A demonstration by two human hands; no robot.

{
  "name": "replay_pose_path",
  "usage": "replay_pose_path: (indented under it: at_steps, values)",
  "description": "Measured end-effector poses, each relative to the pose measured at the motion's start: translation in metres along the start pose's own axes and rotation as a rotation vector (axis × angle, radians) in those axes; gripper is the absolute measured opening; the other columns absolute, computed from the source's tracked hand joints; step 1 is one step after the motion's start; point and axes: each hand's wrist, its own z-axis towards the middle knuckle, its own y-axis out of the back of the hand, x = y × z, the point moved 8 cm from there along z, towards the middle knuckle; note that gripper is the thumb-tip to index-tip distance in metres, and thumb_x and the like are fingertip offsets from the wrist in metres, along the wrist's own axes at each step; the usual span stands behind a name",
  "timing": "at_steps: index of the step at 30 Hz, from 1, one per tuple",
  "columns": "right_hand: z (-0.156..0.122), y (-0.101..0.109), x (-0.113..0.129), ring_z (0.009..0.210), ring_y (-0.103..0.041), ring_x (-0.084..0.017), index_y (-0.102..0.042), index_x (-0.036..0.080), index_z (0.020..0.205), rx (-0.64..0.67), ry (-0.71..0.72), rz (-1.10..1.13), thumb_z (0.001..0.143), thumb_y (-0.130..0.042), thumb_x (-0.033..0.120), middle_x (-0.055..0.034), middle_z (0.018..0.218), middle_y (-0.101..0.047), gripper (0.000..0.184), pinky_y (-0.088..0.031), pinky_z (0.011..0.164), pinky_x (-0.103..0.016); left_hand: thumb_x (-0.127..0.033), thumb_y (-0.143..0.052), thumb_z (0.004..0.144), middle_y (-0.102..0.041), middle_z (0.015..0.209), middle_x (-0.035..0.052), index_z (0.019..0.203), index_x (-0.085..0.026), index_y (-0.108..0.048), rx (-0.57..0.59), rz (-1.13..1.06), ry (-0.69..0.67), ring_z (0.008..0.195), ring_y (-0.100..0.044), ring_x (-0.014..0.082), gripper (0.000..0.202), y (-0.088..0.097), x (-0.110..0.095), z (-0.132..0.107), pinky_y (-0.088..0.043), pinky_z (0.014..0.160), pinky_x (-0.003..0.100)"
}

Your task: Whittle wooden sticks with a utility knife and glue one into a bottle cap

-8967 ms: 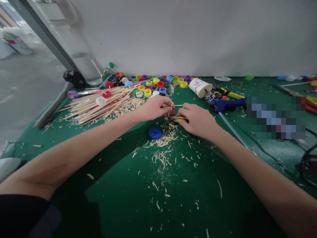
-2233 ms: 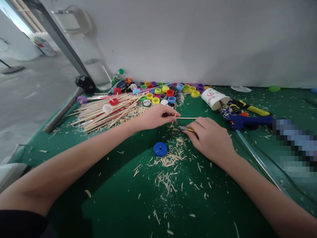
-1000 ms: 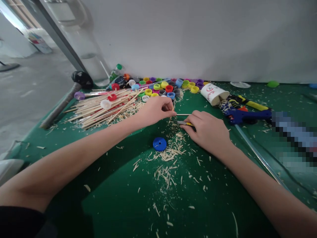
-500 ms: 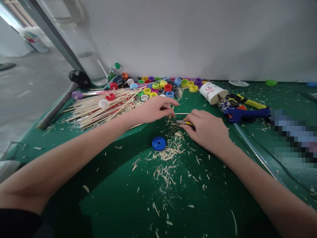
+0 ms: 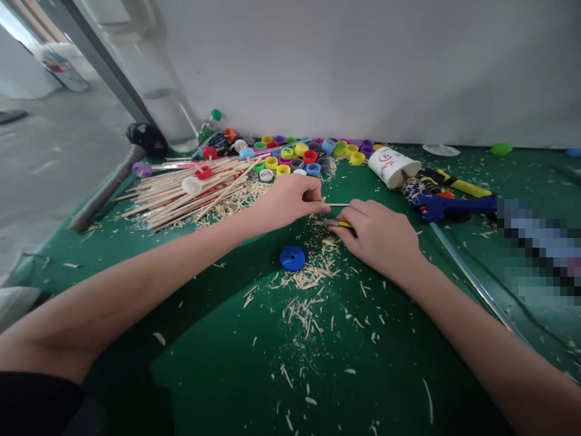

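My left hand (image 5: 293,197) is closed in a pinch at the left end of a thin wooden stick (image 5: 338,204). The stick's other end runs under the fingers of my right hand (image 5: 379,233). That hand is closed around a small utility knife (image 5: 345,224) with a yellow handle, its blade pointing left just below the stick. Most of the handle is hidden by the palm. Nearer to me, a blue round plastic disc (image 5: 292,258) with a centre hole lies flat on the green table, beside a scatter of wood shavings (image 5: 313,275).
Left of my hands lies a pile of wooden sticks (image 5: 181,197); behind it, many coloured bottle caps (image 5: 287,153). On the right are a tipped paper cup (image 5: 393,166), a blue glue gun (image 5: 436,207) and a clear rod (image 5: 476,281). A white wall (image 5: 345,66) rises behind.
My left hand's fingers, spread before near a small wood piece, have closed in a pinch at the stick's end. My right hand has stayed almost still with the knife.
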Motion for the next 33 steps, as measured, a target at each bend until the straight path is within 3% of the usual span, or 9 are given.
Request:
replay_pose_path:
  at_steps: [2, 5, 9, 11, 15, 19, 27, 30, 33]
  values:
    - [0.000, -0.001, 0.000, 0.078, -0.053, -0.017, -0.060, 0.019, 0.085, 0.004, 0.004, 0.014, 0.093, -0.050, 0.043, -0.0035, 0.085, -0.062, 0.027, -0.022, 0.047, -0.027, -0.034, -0.064, 0.078, -0.062, 0.061, -0.0011, 0.065, -0.017, -0.061, 0.000, 0.007, 0.001, 0.056, -0.049, 0.0069, 0.022, 0.000, 0.002, 0.000, -0.033, 0.054, 0.023]
    - [-0.001, -0.001, 0.001, 0.078, -0.053, -0.017, -0.060, 0.019, 0.085, -0.005, 0.015, 0.014, 0.094, -0.049, 0.042, -0.0033, 0.085, -0.062, 0.027, -0.022, 0.048, -0.027, -0.030, -0.055, 0.084, -0.068, 0.069, 0.0001, 0.074, -0.018, -0.066, 0.092, -0.007, -0.026, 0.062, -0.056, 0.0080, 0.020, -0.005, 0.003, 0.001, -0.038, 0.058, 0.023]
    - [-0.004, 0.002, 0.006, 0.078, -0.053, -0.019, -0.061, 0.016, 0.086, -0.064, 0.036, -0.058, 0.095, -0.046, 0.039, -0.0054, 0.084, -0.061, 0.029, -0.023, 0.051, -0.029, -0.021, -0.044, 0.088, -0.073, 0.087, 0.0016, 0.118, -0.019, -0.058, 0.203, -0.101, -0.056, 0.084, -0.065, 0.0101, 0.033, -0.009, 0.003, -0.001, -0.047, 0.074, 0.022]
    - [-0.006, 0.003, 0.008, 0.077, -0.052, -0.019, -0.062, 0.015, 0.085, -0.086, 0.043, -0.070, 0.096, -0.045, 0.037, -0.0061, 0.083, -0.061, 0.029, -0.024, 0.052, -0.030, -0.019, -0.041, 0.089, -0.073, 0.090, 0.0017, 0.125, -0.019, -0.053, 0.228, -0.108, -0.069, 0.089, -0.066, 0.0102, 0.038, -0.009, 0.001, -0.003, -0.047, 0.079, 0.022]
    - [-0.007, 0.009, 0.008, 0.076, -0.052, -0.018, -0.063, 0.015, 0.087, -0.127, 0.036, -0.037, 0.096, -0.045, 0.036, -0.0063, 0.083, -0.061, 0.029, -0.026, 0.055, -0.030, -0.023, -0.042, 0.089, -0.072, 0.092, 0.0025, 0.110, -0.018, -0.062, 0.225, -0.034, -0.081, 0.088, -0.065, 0.0118, 0.029, -0.008, -0.002, -0.003, -0.048, 0.075, 0.023]
    - [-0.006, 0.010, 0.006, 0.076, -0.052, -0.018, -0.064, 0.016, 0.086, -0.128, 0.014, -0.029, 0.096, -0.046, 0.038, -0.0052, 0.082, -0.061, 0.030, -0.025, 0.054, -0.029, -0.026, -0.044, 0.088, -0.073, 0.099, 0.0032, 0.112, -0.019, -0.065, 0.211, -0.020, -0.084, 0.085, -0.065, 0.0121, 0.033, -0.004, -0.001, 0.000, -0.048, 0.073, 0.024]
    - [-0.003, 0.004, -0.001, 0.076, -0.052, -0.017, -0.063, 0.019, 0.085, -0.079, -0.023, 0.030, 0.095, -0.046, 0.044, -0.0036, 0.083, -0.061, 0.032, -0.023, 0.052, -0.027, -0.024, -0.053, 0.083, -0.073, 0.078, 0.0003, 0.087, -0.018, -0.070, 0.181, -0.069, -0.083, 0.070, -0.064, 0.0091, 0.018, 0.001, -0.002, 0.004, -0.045, 0.062, 0.022]
    - [-0.002, 0.001, 0.000, 0.077, -0.052, -0.017, -0.062, 0.019, 0.085, -0.032, -0.024, 0.013, 0.094, -0.047, 0.045, -0.0039, 0.083, -0.061, 0.031, -0.021, 0.051, -0.028, -0.028, -0.061, 0.080, -0.068, 0.068, -0.0011, 0.076, -0.018, -0.067, 0.111, -0.039, -0.104, 0.061, -0.058, 0.0074, 0.012, 0.001, -0.007, 0.002, -0.039, 0.055, 0.021]
    - [-0.001, 0.001, 0.002, 0.077, -0.053, -0.017, -0.061, 0.019, 0.083, -0.016, -0.027, -0.007, 0.094, -0.047, 0.044, -0.0043, 0.083, -0.061, 0.031, -0.019, 0.050, -0.028, -0.031, -0.067, 0.077, -0.060, 0.059, -0.0029, 0.066, -0.017, -0.061, 0.022, 0.026, -0.104, 0.055, -0.049, 0.0060, 0.019, 0.003, -0.008, 0.001, -0.034, 0.053, 0.022]
